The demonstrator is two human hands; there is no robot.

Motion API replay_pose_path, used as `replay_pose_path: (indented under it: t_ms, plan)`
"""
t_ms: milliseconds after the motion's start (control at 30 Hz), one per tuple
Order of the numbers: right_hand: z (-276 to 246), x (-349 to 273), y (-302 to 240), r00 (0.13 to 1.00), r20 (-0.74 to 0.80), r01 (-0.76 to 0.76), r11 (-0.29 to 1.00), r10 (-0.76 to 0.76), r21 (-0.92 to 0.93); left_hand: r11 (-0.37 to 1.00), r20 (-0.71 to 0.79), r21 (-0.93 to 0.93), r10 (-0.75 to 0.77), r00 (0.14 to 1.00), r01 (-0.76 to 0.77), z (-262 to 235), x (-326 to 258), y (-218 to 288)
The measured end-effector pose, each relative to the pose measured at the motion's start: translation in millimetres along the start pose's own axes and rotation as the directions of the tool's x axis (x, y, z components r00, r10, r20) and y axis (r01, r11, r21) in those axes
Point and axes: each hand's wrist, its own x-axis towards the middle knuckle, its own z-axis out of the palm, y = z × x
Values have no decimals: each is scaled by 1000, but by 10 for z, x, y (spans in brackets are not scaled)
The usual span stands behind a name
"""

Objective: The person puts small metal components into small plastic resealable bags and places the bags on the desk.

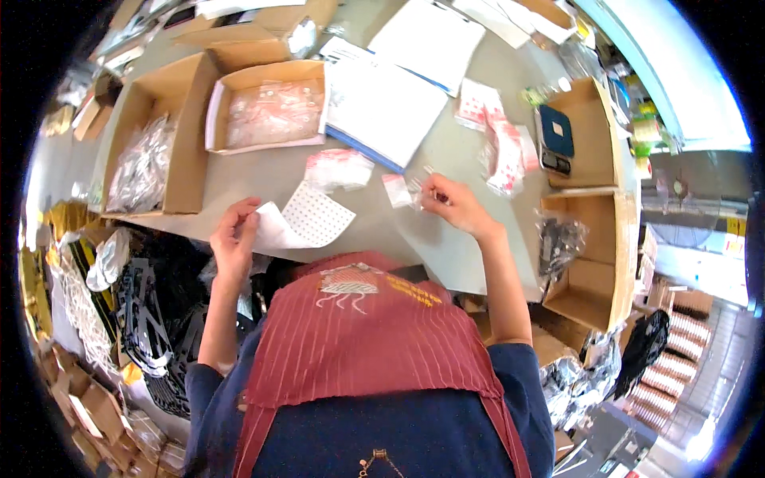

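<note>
My left hand [235,231] pinches one end of a white sheet printed with rows of small dark dots [315,219], which curls over the table's near edge. My right hand [460,205] is closed at the fingertips over the table. Something small and clear shows at those fingers, too blurred to name. Just left of them lies a small clear plastic bag with a white patch [396,191]. Beyond the dotted sheet is a pile of small red-and-white zip bags [339,169]. More red-and-white zip bags [507,151] lie in a strip to the right of my right hand.
At the left stand a cardboard box [185,131] of clear packets and a shallow box [212,127] of small clear pieces. Clipboards with paper [386,103] lie at the back. To the right are a small dark scale [555,131] and open cardboard boxes [598,275], a bag of dark parts [560,243] beside them.
</note>
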Motion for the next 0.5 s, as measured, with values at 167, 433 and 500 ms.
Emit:
replay_pose_path:
  t_ms: [167,433,500]
  plan:
    - [181,880,-847,1000,-24,-1,853,16,521,995,17,52,79,997,-80,50,-6,134]
    - [537,1825,-1322,993,-110,80,873,-30,482,921,54,303,238,970,-243,9,-42,465]
    - [617,1724,-1254,909,-363,255,962,-207,92,942,42,295,153,987,-159,-4,-15,494]
